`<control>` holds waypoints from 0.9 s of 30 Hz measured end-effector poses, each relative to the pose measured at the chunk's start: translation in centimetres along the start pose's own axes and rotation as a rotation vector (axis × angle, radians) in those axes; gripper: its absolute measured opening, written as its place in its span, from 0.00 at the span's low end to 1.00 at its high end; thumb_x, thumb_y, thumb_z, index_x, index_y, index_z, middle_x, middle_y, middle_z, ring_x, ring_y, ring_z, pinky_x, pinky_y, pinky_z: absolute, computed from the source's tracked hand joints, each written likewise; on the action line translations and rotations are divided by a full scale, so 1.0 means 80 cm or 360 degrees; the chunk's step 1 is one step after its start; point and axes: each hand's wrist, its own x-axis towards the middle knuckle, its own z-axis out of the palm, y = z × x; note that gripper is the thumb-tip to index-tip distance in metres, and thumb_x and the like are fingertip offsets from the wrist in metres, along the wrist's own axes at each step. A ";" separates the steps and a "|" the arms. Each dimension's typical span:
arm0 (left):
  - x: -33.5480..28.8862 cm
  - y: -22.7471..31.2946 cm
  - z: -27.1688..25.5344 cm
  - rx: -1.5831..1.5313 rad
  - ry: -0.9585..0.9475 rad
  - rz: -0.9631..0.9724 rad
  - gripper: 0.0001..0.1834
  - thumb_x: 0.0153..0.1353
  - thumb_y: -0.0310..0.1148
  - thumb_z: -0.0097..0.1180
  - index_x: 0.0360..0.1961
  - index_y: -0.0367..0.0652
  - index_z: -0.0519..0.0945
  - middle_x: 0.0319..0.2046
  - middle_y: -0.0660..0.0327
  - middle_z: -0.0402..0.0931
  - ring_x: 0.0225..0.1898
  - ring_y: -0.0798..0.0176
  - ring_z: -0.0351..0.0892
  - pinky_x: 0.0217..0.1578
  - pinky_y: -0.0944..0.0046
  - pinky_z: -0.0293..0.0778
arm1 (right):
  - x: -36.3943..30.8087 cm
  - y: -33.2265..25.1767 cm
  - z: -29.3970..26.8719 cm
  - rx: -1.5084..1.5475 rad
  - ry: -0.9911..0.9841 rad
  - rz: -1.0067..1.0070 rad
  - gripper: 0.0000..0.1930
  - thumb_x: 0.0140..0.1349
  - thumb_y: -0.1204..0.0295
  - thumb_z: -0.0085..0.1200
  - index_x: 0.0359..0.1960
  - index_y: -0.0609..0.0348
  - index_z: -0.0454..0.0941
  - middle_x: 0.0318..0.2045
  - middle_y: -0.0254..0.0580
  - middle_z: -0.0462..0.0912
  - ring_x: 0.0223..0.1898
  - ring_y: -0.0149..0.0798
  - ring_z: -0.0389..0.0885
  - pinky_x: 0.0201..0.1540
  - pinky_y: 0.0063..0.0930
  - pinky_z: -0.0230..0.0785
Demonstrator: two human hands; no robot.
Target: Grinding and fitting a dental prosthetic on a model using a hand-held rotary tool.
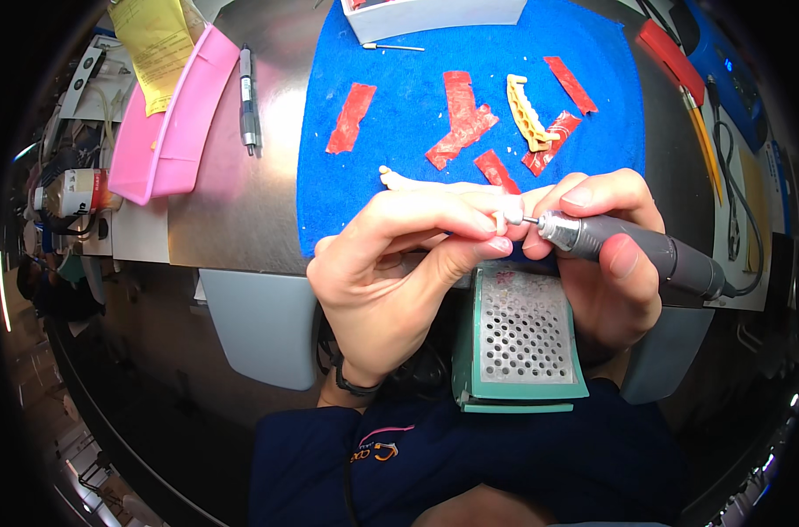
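My left hand [390, 272] is closed, pinching a small cream-coloured dental piece [401, 183] between thumb and fingers. One knobbed end sticks out behind the knuckles; the fingers hide much of the rest. My right hand [614, 290] wraps round a dark grey rotary handpiece [628, 246], its metal nose pointing left. The thin shank and pale round tip [512, 209] of the handpiece meet my left fingertips, at or very close to the piece. Both hands are above a green-framed perforated metal grille [527, 338] at the bench edge.
On a blue cloth [399, 114] lie several red strips [351, 117], a yellow arched dental framework [527, 114] and a thin metal bur [395, 47]. A white box [434, 16] stands at the back. Left are a pen [248, 101] and pink tray [175, 132]; right, a blue unit [724, 70] with a cable.
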 end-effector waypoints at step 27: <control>0.003 0.003 0.000 0.0069 -0.0029 -0.0005 0.07 0.56 0.14 0.63 0.37 0.29 0.80 0.35 0.52 0.84 0.38 0.63 0.86 0.41 0.68 0.83 | -0.002 0.002 -0.003 0.0056 -0.0026 0.0018 0.18 0.69 0.62 0.48 0.48 0.68 0.71 0.34 0.55 0.79 0.41 0.45 0.79 0.50 0.40 0.71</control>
